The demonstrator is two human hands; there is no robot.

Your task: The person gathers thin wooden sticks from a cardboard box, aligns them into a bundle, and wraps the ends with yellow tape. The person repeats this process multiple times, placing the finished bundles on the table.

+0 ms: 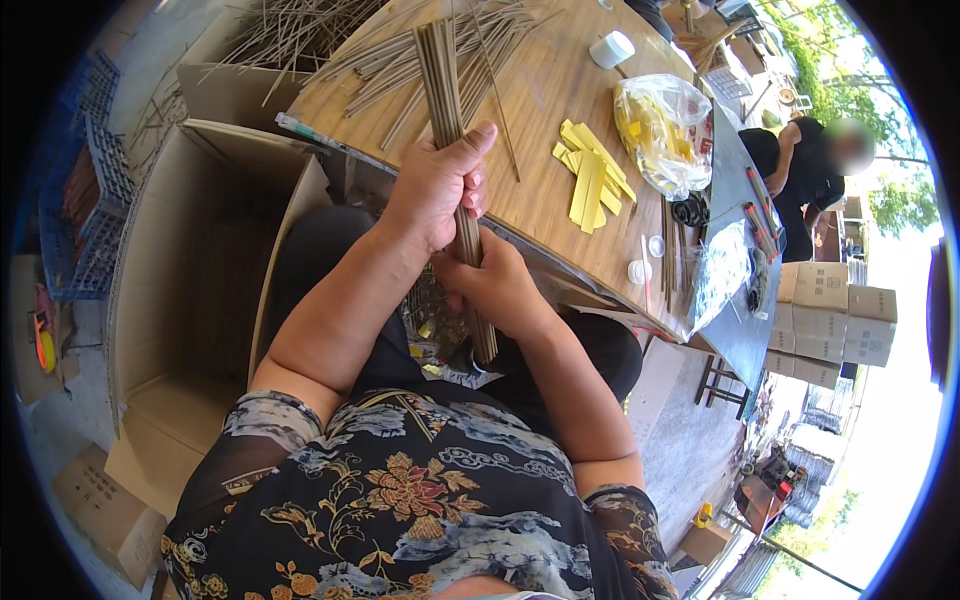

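Note:
A thick bundle of thin brown sticks (440,85) stands tilted in front of me, over the table's near edge and my lap. My left hand (436,190) is closed around its middle, the thumb lying across the sticks. Just below, my right hand (500,283) wraps the lower part; some of its fingers are hidden behind the bundle. The lower stick ends show beneath my right hand. More loose sticks (375,75) lie spread on the wooden table (545,90) behind the bundle. Flat yellow strips (592,185) sit in a small pile to the right.
A clear plastic bag (665,135) with yellow pieces and a white cup (611,49) stand on the table. An open cardboard box (190,280) is at my left, another box holding sticks (235,95) beyond it. A person (800,170) is at the far right, near stacked cartons (820,330).

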